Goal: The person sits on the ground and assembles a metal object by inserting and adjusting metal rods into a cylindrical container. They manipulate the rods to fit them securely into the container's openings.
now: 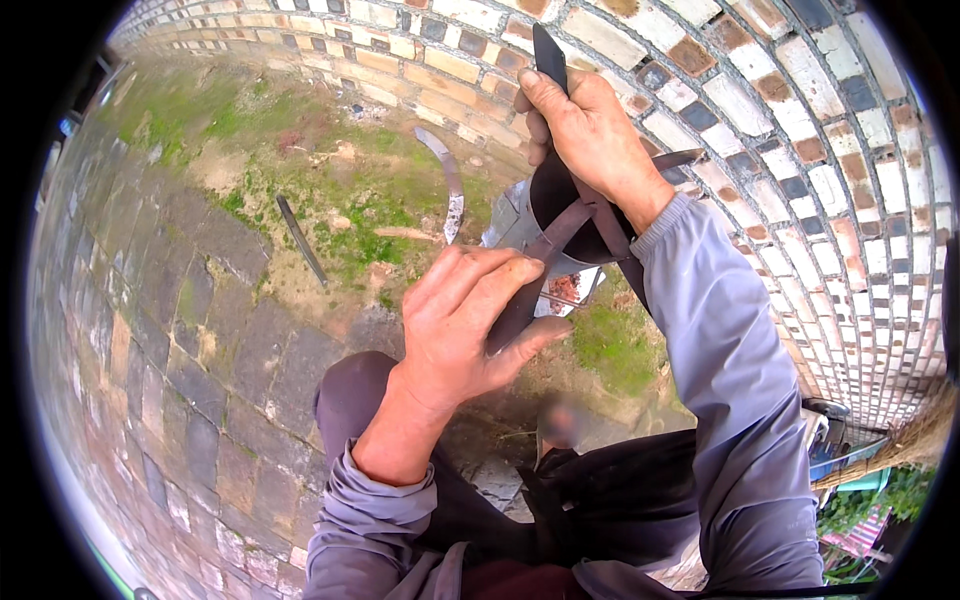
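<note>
1. The dark brown strips [563,230] are up in front of the person, between the two hands and above the ground; they bend and cross one another just below the right hand [600,130]. How they are joined cannot be told.
2. The right hand's grip is clenched around them, thumb pressed along a dark flat end that sticks up past the knuckles toward the brick wall [790,150].
3. The left hand [450,315], lower and nearer the body, has its grip closed on a lower length, with the fingers on one side and the thumb stretched out on the other.
4. A pointed dark end juts out to the right of the right wrist.
5. Behind the strips, partly covered, is a pale object [567,288] with a reddish patch; its kind is unclear.
6. On the mossy ground [365,215] lie a curved strip [441,175] near the hands and, further left, a straight dark strip [301,240].
7. Worn paving [215,400] spreads to the left.
</note>
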The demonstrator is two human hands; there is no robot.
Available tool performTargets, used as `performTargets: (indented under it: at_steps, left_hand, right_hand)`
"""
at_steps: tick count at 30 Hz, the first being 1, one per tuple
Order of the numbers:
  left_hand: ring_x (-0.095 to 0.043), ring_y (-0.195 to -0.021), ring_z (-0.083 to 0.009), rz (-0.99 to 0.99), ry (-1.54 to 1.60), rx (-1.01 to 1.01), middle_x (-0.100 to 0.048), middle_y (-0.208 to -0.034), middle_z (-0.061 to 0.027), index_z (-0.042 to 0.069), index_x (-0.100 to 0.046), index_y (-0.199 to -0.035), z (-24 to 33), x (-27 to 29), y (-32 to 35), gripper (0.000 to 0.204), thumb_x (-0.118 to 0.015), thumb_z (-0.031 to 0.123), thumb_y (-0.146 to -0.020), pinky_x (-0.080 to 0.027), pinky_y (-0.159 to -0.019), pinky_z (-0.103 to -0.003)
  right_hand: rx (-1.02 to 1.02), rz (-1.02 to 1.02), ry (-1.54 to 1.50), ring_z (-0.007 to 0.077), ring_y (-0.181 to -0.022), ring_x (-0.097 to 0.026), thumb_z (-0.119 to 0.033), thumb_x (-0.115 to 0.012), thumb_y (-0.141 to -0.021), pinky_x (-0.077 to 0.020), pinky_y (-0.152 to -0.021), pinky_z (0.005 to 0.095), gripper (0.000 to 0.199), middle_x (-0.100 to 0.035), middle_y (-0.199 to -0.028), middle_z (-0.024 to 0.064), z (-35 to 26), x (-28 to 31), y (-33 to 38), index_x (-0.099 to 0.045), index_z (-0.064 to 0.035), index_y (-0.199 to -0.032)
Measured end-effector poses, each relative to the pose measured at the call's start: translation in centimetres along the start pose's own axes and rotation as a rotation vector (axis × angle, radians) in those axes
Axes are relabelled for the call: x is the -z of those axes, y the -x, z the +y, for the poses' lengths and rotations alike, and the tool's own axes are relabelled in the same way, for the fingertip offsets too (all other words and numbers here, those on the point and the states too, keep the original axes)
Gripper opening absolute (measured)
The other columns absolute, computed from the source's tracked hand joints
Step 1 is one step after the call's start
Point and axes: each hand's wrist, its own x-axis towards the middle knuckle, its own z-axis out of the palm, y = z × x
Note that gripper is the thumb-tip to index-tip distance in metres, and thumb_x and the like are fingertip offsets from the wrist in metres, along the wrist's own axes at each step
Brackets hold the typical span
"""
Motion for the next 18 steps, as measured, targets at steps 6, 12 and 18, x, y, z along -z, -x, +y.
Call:
performTargets:
  at_steps: [6, 12, 18]
  left_hand:
    - [-0.07, -0.087, -0.0311, 0.085, 0.071, -0.051, -0.072, -0.098, -0.0148, 0.001, -0.069, -0.101, 0.0, -0.7, 0.5, 0.04, -0.086, 0.015, -0.067, -0.054, -0.075, -0.035]
    - [-0.072, -0.091, -0.0353, 0.154, 0.125, -0.044, -0.072, -0.099, -0.0219, -0.005, -0.066, -0.101, 0.2, -1.8, 1.4, 0.029, -0.079, 0.003, -0.076, -0.058, -0.079, -0.036]
    - [-0.072, -0.087, -0.0229, 0.335, 0.281, 0.269, -0.073, -0.098, -0.0206, -0.008, -0.065, -0.104, 1.1, -3.2, 2.2, 0.018, -0.07, 0.003, -0.09, -0.057, -0.078, -0.031]
  right_hand:
    - [0.042, 0.02, 0.103, 0.015, -0.052, -0.06, -0.035, -0.052, -0.102, -0.047, -0.051, 0.0302, 0.042, -0.056, -0.061, 0.0047, 0.2, -0.5, -0.5, -0.064, 0.0026, -0.087]
    - [0.018, 0.029, 0.033, 0.021, -0.052, -0.066, -0.035, -0.052, -0.101, -0.0504, -0.056, 0.0375, 0.042, -0.06, -0.052, 0.0089, 0.0, -0.2, -0.1, -0.067, 0.0004, -0.084]
    - [0.078, 0.037, 0.159, 0.0217, -0.053, -0.067, -0.036, -0.052, -0.101, -0.0511, -0.057, 0.0376, 0.042, -0.061, -0.053, 0.0109, 0.1, -0.1, 0.0, -0.066, 0.0012, -0.085]
